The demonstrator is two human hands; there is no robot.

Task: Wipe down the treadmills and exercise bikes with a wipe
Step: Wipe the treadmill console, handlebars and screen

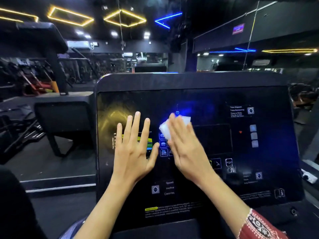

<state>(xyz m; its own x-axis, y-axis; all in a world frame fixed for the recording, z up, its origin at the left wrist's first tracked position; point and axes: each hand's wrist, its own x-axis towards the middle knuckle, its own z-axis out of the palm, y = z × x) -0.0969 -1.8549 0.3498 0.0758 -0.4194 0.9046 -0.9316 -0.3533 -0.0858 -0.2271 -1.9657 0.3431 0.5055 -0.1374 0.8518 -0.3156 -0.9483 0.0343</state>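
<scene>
On the treadmill console (259, 152), left hand (133, 149) lies spread; right hand (186, 149), fingers straight, presses a half-hidden wipe (164, 129).

1 head view (wide-angle): faces forward and down, close on treadmill console (215, 140), gym floor (51, 163) beyond.

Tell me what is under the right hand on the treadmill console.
A white wipe, pressed flat to the console by the right hand; its edges show beyond the fingers. The wipe's middle and the console surface beneath are covered.
</scene>
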